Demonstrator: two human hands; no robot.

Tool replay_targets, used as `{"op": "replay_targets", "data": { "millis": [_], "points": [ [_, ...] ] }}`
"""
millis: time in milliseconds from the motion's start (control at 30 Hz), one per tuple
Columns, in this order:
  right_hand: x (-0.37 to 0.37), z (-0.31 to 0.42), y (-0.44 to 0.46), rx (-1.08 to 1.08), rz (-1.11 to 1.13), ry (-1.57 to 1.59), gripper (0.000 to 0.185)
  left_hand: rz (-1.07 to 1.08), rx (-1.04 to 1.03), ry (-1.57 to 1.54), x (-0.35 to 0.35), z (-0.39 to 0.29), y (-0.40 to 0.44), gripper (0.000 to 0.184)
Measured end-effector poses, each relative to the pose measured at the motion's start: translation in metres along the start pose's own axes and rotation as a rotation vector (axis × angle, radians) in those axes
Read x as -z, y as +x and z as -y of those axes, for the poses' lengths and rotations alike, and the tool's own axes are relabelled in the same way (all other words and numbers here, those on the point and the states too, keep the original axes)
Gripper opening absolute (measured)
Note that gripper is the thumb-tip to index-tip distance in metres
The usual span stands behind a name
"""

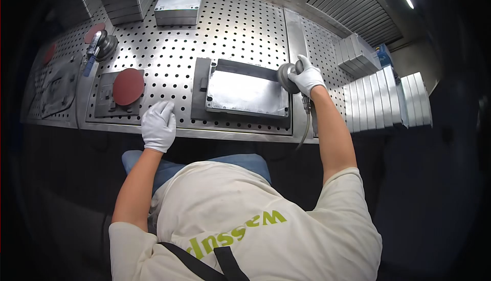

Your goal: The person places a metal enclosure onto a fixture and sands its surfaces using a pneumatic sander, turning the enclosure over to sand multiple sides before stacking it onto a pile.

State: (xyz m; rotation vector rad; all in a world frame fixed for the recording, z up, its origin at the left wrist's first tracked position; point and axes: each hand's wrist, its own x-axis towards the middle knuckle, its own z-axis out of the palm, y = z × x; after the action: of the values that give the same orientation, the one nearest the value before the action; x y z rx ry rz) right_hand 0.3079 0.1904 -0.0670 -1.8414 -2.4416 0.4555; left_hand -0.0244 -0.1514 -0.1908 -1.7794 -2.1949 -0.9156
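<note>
Head view: sander [287, 79] faces left, box [246, 92] stretches left to right.

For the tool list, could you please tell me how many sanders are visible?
2: one sander in the right hand, a second sander on the perforated table, toward the picture's upper left.

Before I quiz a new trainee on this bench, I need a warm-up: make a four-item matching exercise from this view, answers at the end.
Column one:
1. Right hand
2. Near disc
3. Open box
4. Left hand

Column two:
A. Resting between the two hands
B. Gloved, with no tool in view
C. Gripping the sander
D. Red

Right pairs: 1-C, 2-D, 3-A, 4-B.
</note>
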Motion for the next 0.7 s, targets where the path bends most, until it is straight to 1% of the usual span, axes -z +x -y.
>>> {"op": "replay_targets", "data": {
  "millis": [67,167,267,333,467,567,600,700],
  "points": [
    [-0.002,-0.011,-0.005,0.03,0.017,0.02,0.091,0.011,0.001,0.004,0.002,-0.002,0.0,0.026],
    [0.003,-0.005,-0.031,-0.002,0.023,-0.01,0.089,0.04,0.017,-0.017,0.001,0.0,-0.001,0.026],
    [0.01,0.01,-0.069,-0.021,0.028,-0.035,0.083,-0.075,-0.052,0.033,-0.001,-0.002,-0.003,0.025],
    [0.01,0.008,-0.087,0.001,0.042,-0.055,0.08,-0.028,-0.033,0.017,0.0,-0.001,-0.003,0.026],
    [-0.003,-0.006,-0.126,0.017,0.025,-0.002,0.08,0.038,0.013,0.001,0.002,-0.003,-0.002,0.026],
    [-0.016,-0.007,-0.147,0.125,0.0,-0.01,0.081,-0.018,-0.007,0.013,-0.003,0.001,-0.005,0.026],
    [-0.011,0.011,-0.158,0.087,0.029,-0.006,0.079,-0.007,-0.003,0.004,-0.004,0.001,-0.005,0.026],
    [-0.027,0.026,-0.164,0.205,0.005,-0.033,0.078,0.019,0.009,-0.009,-0.003,0.003,-0.004,0.025]
  ]
}}
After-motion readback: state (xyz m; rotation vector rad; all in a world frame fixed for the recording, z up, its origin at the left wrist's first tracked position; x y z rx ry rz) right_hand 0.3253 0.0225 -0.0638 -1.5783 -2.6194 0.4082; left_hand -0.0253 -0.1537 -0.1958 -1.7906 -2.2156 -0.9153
